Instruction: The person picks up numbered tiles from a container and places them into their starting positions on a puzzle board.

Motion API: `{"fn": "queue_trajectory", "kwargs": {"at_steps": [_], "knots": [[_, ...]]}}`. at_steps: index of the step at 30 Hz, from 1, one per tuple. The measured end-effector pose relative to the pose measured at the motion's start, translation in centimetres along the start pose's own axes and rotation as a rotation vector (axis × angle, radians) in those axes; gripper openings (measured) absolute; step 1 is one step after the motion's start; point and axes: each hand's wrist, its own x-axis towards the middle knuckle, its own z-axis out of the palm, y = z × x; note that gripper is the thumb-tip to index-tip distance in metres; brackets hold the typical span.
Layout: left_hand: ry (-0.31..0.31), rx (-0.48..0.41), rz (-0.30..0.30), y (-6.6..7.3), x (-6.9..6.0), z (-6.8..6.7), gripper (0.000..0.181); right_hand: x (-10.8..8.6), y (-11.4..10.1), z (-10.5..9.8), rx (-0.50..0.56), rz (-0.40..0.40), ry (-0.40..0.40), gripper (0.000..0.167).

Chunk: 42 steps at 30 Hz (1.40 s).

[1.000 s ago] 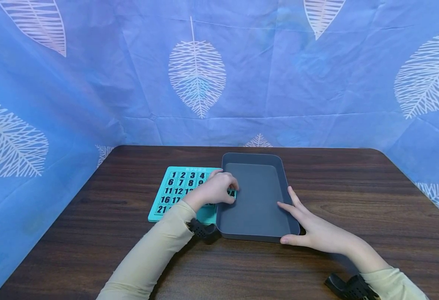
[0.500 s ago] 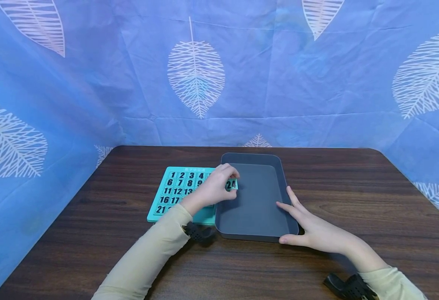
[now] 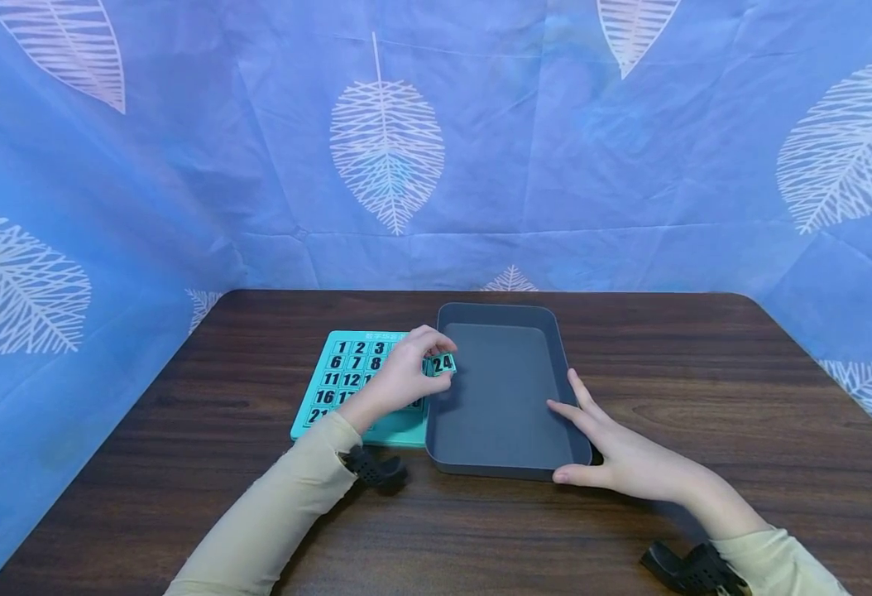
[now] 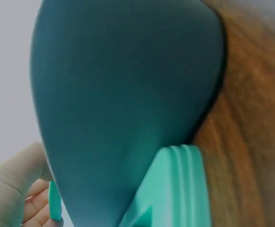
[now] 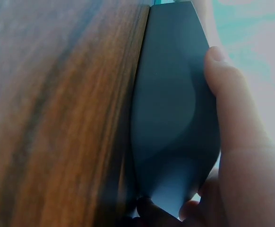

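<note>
My left hand (image 3: 404, 371) pinches a small teal number tile (image 3: 443, 364) marked 24 between thumb and fingers, above the tray's left rim. The left wrist view shows that tile (image 4: 55, 201) edge-on against the fingers. Beneath the hand lies a teal number-puzzle board (image 3: 317, 426) with rows of black-numbered tiles; hand and forearm hide part of its right side. A dark grey rectangular tray (image 3: 506, 414) stands against the board's right edge. At its front right corner my right hand (image 3: 630, 459) holds the tray, thumb at the front wall and fingers spread along the right rim.
Everything lies on a dark wood-grain table (image 3: 704, 364). A blue cloth (image 3: 481, 165) with white leaf prints hangs behind and at both sides. Black wrist mounts (image 3: 692, 569) are strapped at both cuffs.
From over the board's right side, the left hand has lifted tile 24 into view, then carried it slightly left. The right hand and the tray hold their place.
</note>
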Motion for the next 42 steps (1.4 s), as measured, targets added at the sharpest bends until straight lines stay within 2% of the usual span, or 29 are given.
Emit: {"fn": "queue_trajectory", "kwargs": {"at_steps": [3,6,19,28,42], "knots": [[0.032,-0.026,-0.015,-0.5,-0.5,-0.2,0.028,0.0,-0.1,-0.1,-0.009,-0.005,0.006,0.085],[0.049,-0.015,-0.018,-0.8,-1.1,-0.4,0.028,-0.1,-0.2,-0.1,-0.015,-0.013,0.01,0.085],[0.053,0.017,-0.016,-1.5,-3.6,-1.3,0.026,-0.1,-0.1,-0.1,-0.013,-0.02,0.014,0.084],[-0.008,0.071,0.027,-2.2,-5.1,-1.7,0.025,0.0,0.0,0.0,-0.014,-0.017,0.016,0.085],[-0.111,0.093,0.04,-2.9,-6.6,-2.4,0.023,0.0,-0.2,0.0,0.0,-0.005,0.003,0.085]]}}
